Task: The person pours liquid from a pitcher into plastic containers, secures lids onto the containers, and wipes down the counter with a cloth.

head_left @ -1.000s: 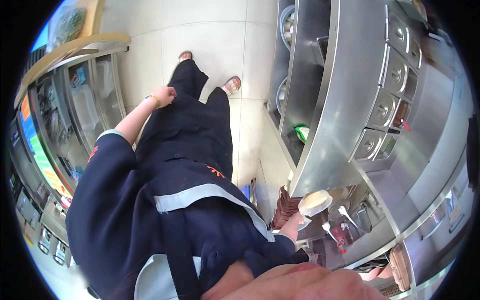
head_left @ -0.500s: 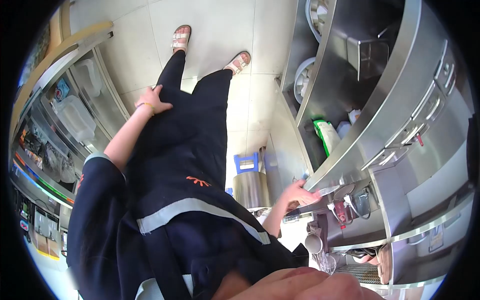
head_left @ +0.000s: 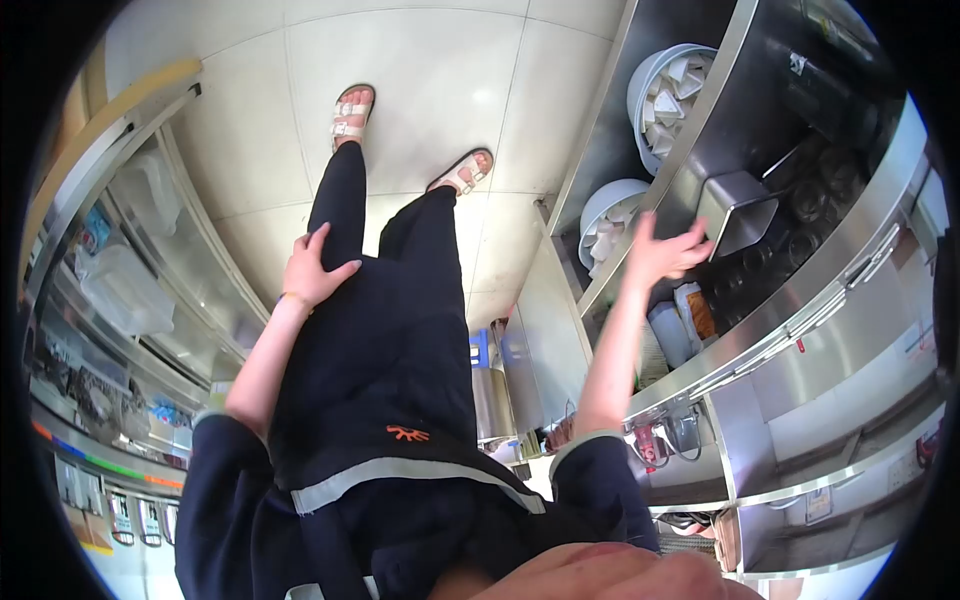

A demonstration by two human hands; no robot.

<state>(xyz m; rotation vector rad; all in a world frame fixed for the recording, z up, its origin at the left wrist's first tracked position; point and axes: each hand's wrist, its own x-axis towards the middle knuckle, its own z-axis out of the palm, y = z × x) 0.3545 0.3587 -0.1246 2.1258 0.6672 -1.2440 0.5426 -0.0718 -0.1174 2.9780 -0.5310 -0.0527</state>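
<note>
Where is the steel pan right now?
In the head view, the steel pan sits on the under-counter shelf at upper right, just beyond the open right hand and right of the two white tubs.

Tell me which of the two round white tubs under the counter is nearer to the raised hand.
The lower round white tub, beside the right hand; the other tub sits farther off.

Dark navy uniform [head_left: 380, 370], grey trim, orange emblem [head_left: 407, 433], white sandals [head_left: 352, 108]

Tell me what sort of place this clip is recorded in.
Probably a drink or food-service counter in a shop: a stainless steel counter with shelves beneath, white tubs of stacked containers, a metal pan near the right hand, and a glass-fronted display case opposite.
</note>
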